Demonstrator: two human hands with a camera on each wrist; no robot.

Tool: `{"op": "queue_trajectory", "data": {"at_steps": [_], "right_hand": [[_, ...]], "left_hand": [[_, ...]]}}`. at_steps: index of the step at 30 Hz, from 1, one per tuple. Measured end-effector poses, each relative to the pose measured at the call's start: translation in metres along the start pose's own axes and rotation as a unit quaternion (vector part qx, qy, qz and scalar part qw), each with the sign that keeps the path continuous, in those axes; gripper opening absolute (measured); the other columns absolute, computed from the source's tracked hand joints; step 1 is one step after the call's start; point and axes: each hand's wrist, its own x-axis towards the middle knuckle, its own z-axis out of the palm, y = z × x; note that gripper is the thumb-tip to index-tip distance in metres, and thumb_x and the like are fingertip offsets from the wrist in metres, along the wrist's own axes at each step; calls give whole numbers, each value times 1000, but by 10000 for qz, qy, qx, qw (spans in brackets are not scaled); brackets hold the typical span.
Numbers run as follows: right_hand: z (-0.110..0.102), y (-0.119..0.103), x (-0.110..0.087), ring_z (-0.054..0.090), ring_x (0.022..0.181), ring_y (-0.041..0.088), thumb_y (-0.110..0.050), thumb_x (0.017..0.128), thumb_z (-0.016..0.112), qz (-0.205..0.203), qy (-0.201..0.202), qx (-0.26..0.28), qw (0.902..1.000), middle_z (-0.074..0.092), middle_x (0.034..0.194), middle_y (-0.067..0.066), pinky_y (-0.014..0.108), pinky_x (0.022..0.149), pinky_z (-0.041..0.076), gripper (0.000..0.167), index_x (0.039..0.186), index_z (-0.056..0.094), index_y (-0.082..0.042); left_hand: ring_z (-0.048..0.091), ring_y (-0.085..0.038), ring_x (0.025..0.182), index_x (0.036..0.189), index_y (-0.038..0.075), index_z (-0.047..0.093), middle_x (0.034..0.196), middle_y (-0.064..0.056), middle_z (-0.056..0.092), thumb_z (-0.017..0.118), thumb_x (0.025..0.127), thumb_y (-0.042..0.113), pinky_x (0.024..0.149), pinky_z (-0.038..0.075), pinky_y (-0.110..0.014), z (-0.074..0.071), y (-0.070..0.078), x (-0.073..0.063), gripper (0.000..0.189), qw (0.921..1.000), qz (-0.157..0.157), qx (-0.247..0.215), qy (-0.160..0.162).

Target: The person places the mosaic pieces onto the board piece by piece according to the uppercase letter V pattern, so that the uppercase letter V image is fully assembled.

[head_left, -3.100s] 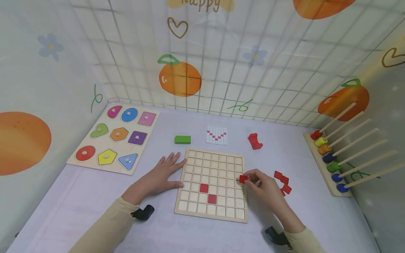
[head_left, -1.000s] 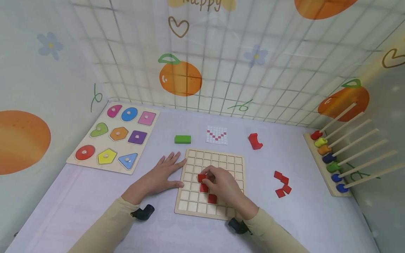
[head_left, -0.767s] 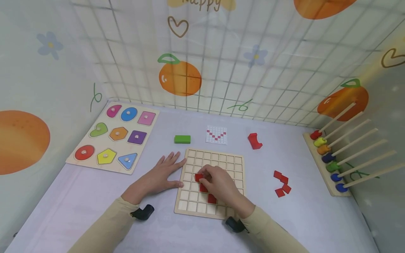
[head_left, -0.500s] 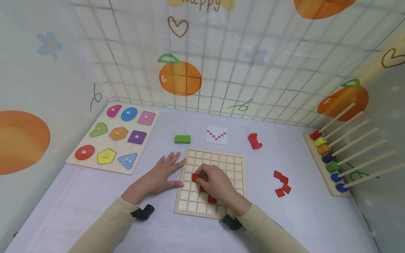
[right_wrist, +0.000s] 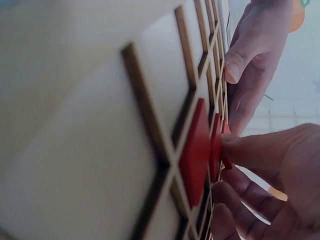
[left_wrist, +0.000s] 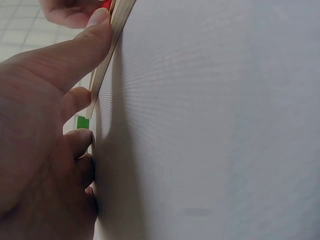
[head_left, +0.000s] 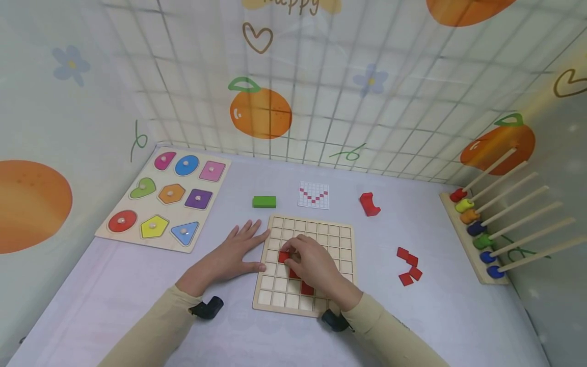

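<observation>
Presently, the left hand lies spread against the left edge of the grid board, lower centre of the frame, apparently bracing it. The right hand pinches a red tile by its edge (presumably for alignment), up-left of two other tiles.

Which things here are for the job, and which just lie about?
Likely job things: grid board, red tile in right hand, two placed tiles, four loose tiles, pattern card.
Likely lying about: shape puzzle, green block, red curved block, bead stand.
</observation>
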Motion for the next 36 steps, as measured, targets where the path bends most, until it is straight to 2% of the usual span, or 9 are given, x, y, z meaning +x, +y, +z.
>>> {"op": "queue_trajectory", "data": {"at_steps": [7, 16, 25, 36], "right_hand": [[0, 0, 0, 57, 88, 7, -16, 89, 80, -70, -10, -109, 9999, 65, 103, -9, 24, 77, 55, 19, 107, 77, -20], [0, 3, 1, 53, 81, 5, -17, 89, 81, -232, -6, -151, 9996, 64, 99, -10, 20, 70, 51, 17, 106, 80, -20], [-1, 3, -1, 53, 84, 8, -19, 89, 79, -193, -69, -160, 9997, 64, 104, -8, 23, 74, 51, 22, 111, 78, -20], [-3, 5, -6, 50, 84, 10, -21, 91, 77, -107, -99, 144, 9998, 62, 103, -7, 24, 71, 47, 29, 120, 75, -20]], "left_hand": [[4, -33, 157, 161, 21, 32, 170, -11, 14, 73, 90, 52, 126, 3, -54, 2, -2, 1, 89, 10000, 12, -10, 12], [4, -34, 157, 161, 20, 32, 170, -11, 14, 73, 90, 52, 126, 3, -54, 1, -1, 1, 88, 10000, 37, -14, 12], [4, -34, 157, 161, 20, 32, 170, -11, 14, 74, 90, 51, 126, 3, -54, 1, -1, 0, 89, 10000, 24, -44, 29], [4, -34, 157, 161, 20, 32, 170, -11, 14, 73, 90, 52, 126, 4, -54, 0, -1, 0, 88, 10000, 50, -23, 27]]}}
